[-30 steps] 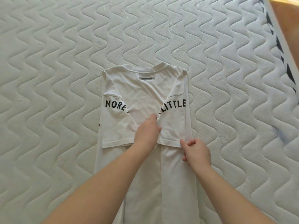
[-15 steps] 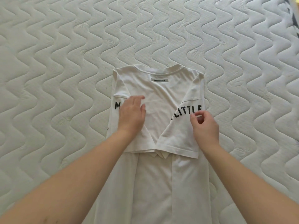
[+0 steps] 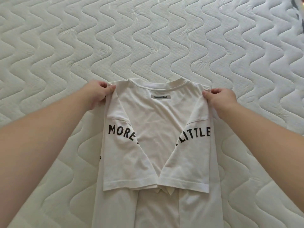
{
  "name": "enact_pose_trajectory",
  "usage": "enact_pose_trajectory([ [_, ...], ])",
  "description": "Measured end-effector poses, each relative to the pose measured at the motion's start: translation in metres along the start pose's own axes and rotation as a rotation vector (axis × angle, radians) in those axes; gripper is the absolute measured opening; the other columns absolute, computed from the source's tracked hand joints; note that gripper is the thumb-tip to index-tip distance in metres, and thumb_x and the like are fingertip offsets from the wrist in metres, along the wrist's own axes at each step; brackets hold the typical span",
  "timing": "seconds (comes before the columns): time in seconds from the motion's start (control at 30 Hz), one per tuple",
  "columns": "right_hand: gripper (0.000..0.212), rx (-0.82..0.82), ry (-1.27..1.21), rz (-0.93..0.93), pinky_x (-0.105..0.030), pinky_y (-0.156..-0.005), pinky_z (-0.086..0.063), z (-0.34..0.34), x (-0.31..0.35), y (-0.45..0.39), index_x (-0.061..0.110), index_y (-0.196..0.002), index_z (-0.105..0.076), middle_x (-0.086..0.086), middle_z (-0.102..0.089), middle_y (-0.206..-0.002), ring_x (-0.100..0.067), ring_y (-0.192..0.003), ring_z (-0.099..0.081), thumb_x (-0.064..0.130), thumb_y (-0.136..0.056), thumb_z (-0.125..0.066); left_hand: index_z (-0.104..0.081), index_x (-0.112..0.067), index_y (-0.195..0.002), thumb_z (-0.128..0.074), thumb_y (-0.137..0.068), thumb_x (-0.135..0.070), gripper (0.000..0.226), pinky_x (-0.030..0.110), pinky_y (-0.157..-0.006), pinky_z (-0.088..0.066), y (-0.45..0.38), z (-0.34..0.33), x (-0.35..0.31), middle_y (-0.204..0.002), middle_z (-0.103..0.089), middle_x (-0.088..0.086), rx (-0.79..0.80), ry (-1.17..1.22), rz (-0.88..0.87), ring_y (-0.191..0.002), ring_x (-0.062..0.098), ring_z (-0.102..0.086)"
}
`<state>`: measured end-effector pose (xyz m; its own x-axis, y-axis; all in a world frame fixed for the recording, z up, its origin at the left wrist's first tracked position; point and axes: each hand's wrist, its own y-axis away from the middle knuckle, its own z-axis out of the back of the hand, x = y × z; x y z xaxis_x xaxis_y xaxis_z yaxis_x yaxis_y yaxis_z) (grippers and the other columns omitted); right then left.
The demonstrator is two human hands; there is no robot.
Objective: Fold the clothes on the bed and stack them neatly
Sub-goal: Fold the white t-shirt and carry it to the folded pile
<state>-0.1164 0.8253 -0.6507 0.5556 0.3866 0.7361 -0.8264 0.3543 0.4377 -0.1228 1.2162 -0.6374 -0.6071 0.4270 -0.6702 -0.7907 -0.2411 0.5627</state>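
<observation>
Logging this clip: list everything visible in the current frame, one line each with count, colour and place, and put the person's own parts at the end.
T-shirt: one, white, lying on the middle of the mattress, collar away from the person, both side panels and sleeves folded inward.
Sleeve lettering: two black prints, MORE on the left folded sleeve, LITTLE on the right one.
Neck label: one, pale with small dark text, just below the collar.
Mattress: one, white with a wavy quilted pattern, filling the frame.
Dark markings: a few, at the top right corner; too cut off to identify.
Left hand: one, pinches the shirt's left shoulder corner.
Right hand: one, pinches the shirt's right shoulder corner.
</observation>
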Motion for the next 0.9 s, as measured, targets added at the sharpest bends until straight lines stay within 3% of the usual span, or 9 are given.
enact_pose_trajectory([
  [0.1,0.016,-0.002,-0.032,0.037,-0.035,-0.086,-0.053,0.002,0.002,-0.012,0.019,-0.087,-0.067,-0.001,-0.069,-0.092,-0.017,-0.085,-0.064,0.024,-0.081,-0.08,-0.066,-0.005,-0.096,-0.074,-0.086,-0.026,0.024,0.047,-0.094,-0.051,-0.009,0.005,-0.004,-0.099,-0.067,0.019,0.009,-0.014,-0.027,-0.085,0.023,-0.057],
  [0.23,0.017,-0.029,-0.057,0.116,-0.023,-0.076,-0.047,-0.005,-0.007,-0.015,0.025,-0.083,-0.063,0.006,-0.066,-0.082,-0.011,-0.077,-0.061,0.023,-0.08,-0.08,-0.058,-0.02,-0.071,-0.087,-0.07,-0.024,0.029,0.028,-0.063,-0.047,-0.012,-0.002,0.0,-0.071,-0.061,0.0,-0.057,0.072,-0.043,-0.067,0.015,-0.055],
  [0.33,0.02,-0.039,-0.077,0.162,-0.018,-0.072,-0.045,-0.01,-0.017,-0.015,0.028,-0.08,-0.06,0.009,-0.064,-0.08,-0.004,-0.072,-0.059,0.024,-0.081,-0.08,-0.057,-0.021,-0.072,-0.09,-0.066,-0.023,0.033,0.028,-0.062,-0.048,-0.014,-0.009,0.003,-0.071,-0.06,-0.002,-0.115,0.122,-0.023,-0.065,0.014,-0.056],
  [0.47,0.019,-0.02,-0.197,0.149,-0.023,-0.081,-0.05,-0.002,-0.023,-0.017,0.029,-0.081,-0.062,0.009,-0.066,-0.084,-0.004,-0.078,-0.063,0.023,-0.08,-0.08,-0.065,-0.024,-0.089,-0.085,-0.074,-0.022,0.025,0.017,-0.047,-0.044,-0.015,-0.002,0.0,-0.075,-0.058,-0.006,-0.044,0.099,-0.013,-0.062,0.007,-0.054],
  [0.6,0.019,0.011,-0.253,0.148,-0.025,-0.084,-0.051,-0.001,-0.026,-0.016,0.029,-0.081,-0.064,0.008,-0.067,-0.084,-0.008,-0.081,-0.063,0.022,-0.078,-0.081,-0.069,-0.02,-0.106,-0.075,-0.085,-0.028,0.024,0.029,-0.067,-0.05,-0.014,0.003,0.001,-0.082,-0.06,-0.003,-0.097,-0.076,-0.093,-0.074,0.014,-0.057],
  [0.7,0.019,0.033,-0.238,0.171,-0.019,-0.08,-0.049,-0.002,-0.024,-0.013,0.03,-0.086,-0.063,0.01,-0.067,-0.087,-0.003,-0.082,-0.063,0.021,-0.081,-0.08,-0.069,-0.026,-0.103,-0.058,-0.094,-0.045,0.023,0.039,-0.089,-0.05,-0.011,0.002,-0.006,-0.097,-0.067,0.003,-0.043,-0.129,-0.073,-0.09,0.021,-0.06],
  [0.77,0.014,0.054,-0.237,0.168,-0.013,-0.077,-0.049,0.0,-0.023,-0.01,0.031,-0.095,-0.063,0.012,-0.069,-0.092,0.0,-0.084,-0.064,0.026,-0.087,-0.074,-0.069,-0.024,-0.105,-0.046,-0.102,-0.038,0.027,0.042,-0.097,-0.05,-0.012,0.006,-0.013,-0.101,-0.065,0.009,0.027,-0.048,-0.051,-0.095,0.023,-0.059],
  [0.83,0.008,0.08,-0.259,0.157,-0.009,-0.072,-0.048,0.001,-0.02,-0.007,0.03,-0.101,-0.063,0.015,-0.069,-0.093,0.005,-0.082,-0.064,0.028,-0.094,-0.066,-0.067,-0.019,-0.107,-0.043,-0.105,-0.027,0.026,0.033,-0.09,-0.056,-0.014,0.011,-0.021,-0.107,-0.065,0.013,0.142,-0.001,-0.027,-0.094,0.022,-0.061],
  [0.9,0.007,0.099,-0.289,0.142,-0.008,-0.071,-0.048,0.001,-0.018,-0.006,0.028,-0.103,-0.065,0.014,-0.07,-0.095,0.007,-0.081,-0.064,0.026,-0.098,-0.06,-0.068,-0.016,-0.105,-0.053,-0.101,-0.023,0.017,0.025,-0.077,-0.059,-0.018,0.016,-0.029,-0.109,-0.067,0.012,0.222,-0.106,-0.032,-0.093,0.021,-0.063],
])
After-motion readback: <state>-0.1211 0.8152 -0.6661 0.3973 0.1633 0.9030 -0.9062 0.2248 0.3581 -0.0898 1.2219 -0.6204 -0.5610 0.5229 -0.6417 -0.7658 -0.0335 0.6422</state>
